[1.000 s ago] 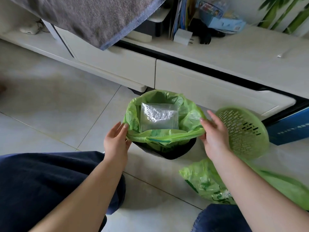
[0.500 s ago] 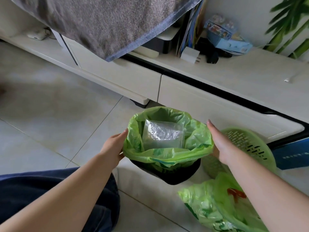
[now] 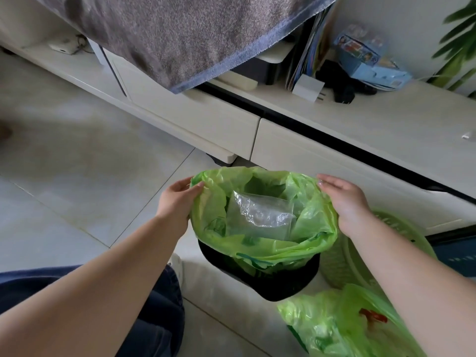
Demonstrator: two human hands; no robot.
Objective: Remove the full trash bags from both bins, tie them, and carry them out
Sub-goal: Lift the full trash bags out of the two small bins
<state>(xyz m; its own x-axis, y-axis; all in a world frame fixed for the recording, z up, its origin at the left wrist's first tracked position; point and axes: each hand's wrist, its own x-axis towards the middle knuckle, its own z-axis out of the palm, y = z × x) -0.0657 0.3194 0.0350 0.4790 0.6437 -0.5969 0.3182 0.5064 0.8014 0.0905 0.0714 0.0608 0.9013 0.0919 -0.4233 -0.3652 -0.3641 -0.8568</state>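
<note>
A green trash bag [image 3: 273, 243] sits in a small black bin [image 3: 283, 282] on the tiled floor, its rim pulled up above the bin's edge. Crumpled clear plastic [image 3: 260, 215] lies inside it. My left hand [image 3: 177, 202] grips the bag's left rim, thumb over the edge. My right hand [image 3: 345, 202] holds the right rim, fingers stretched along it. A second green bag [image 3: 334, 323], with something red showing through, lies on the floor at the lower right, partly behind my right forearm.
An empty green perforated bin [image 3: 401, 243] lies tipped beside the black bin. A low white cabinet [image 3: 206, 119] runs along behind, with a grey towel [image 3: 180, 34] hanging over it and books, a plug and boxes on top. My knees in dark trousers [image 3: 154, 305] are at lower left.
Both hands have lifted the bag's rim up off the bin's edge and closed on it. The view has tilted up and moved closer.
</note>
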